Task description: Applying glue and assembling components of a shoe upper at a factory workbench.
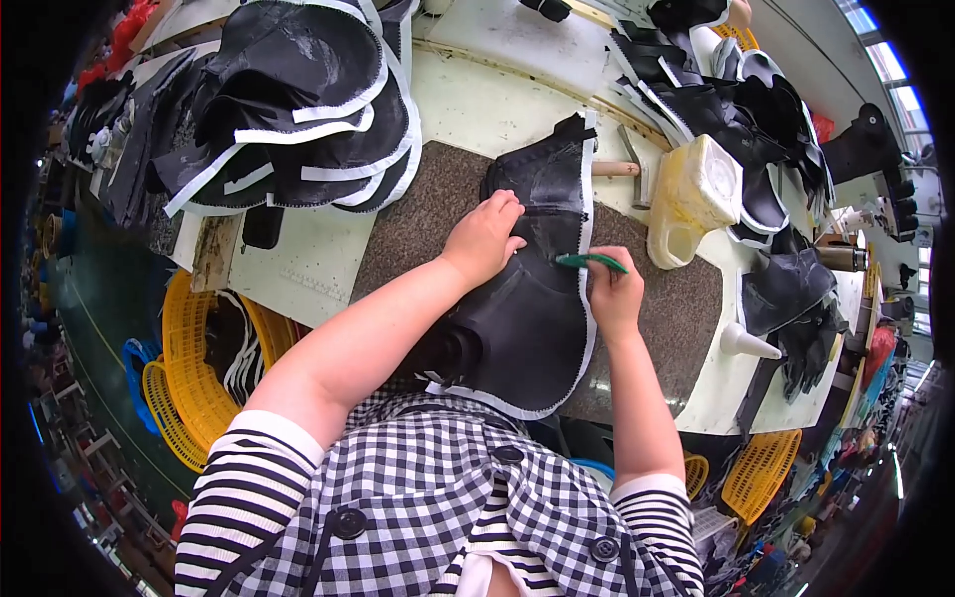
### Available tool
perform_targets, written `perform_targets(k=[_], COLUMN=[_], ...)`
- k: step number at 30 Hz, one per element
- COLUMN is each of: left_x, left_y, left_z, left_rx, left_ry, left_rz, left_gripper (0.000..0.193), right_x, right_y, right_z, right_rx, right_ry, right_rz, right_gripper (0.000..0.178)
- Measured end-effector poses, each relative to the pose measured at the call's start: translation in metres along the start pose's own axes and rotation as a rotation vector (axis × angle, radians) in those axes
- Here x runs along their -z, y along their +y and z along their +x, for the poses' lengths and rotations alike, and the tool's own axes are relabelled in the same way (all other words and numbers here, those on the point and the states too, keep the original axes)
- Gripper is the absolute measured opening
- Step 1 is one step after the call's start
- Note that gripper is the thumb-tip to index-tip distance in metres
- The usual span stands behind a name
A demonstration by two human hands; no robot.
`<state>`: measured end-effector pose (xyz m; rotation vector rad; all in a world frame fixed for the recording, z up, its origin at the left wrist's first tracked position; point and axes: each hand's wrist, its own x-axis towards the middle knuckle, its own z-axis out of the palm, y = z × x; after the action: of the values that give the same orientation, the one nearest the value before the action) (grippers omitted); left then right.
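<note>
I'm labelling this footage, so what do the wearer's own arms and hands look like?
Both the left hand and right hand are bare, with no gloves or watch visible. The left sleeve and right sleeve are black-and-white striped, end near the elbows, and have plain white edges.

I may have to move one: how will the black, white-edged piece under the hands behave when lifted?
The black piece would probably bend and sag, as similar pieces droop in the pile. It may be light for its size, looking thin and sheet-like. Rolling seems unlikely, as it lies spread partly over the speckled slab.
</note>
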<state>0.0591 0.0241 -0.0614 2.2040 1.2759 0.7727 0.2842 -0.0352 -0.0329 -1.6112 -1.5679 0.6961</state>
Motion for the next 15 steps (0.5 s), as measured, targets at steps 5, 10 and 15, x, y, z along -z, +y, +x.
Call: perform_targets(k=[5,10,15], left_x=[0.002,0.012,0.045], left_y=[0.0,0.01,0.073], left_z=[-0.001,-0.003,-0.048], left_rx=[0.014,-0.003,0.024], left_ry=[-0.061,-0.048,-0.442], left_rz=[0.018,0.168,0.323], left_gripper=[0.041,0.051,0.082], right_x=[0.021,0.054,0.1], right_y=[0.002,0.003,0.042], right_z=[0.001,0.031,0.02], right_rx=[0.049,0.08,-0.149], right_ry=[0.277,0.654,0.688], right_rz=[0.124,0.116,0.021], right_gripper=[0.02,0.019,0.021])
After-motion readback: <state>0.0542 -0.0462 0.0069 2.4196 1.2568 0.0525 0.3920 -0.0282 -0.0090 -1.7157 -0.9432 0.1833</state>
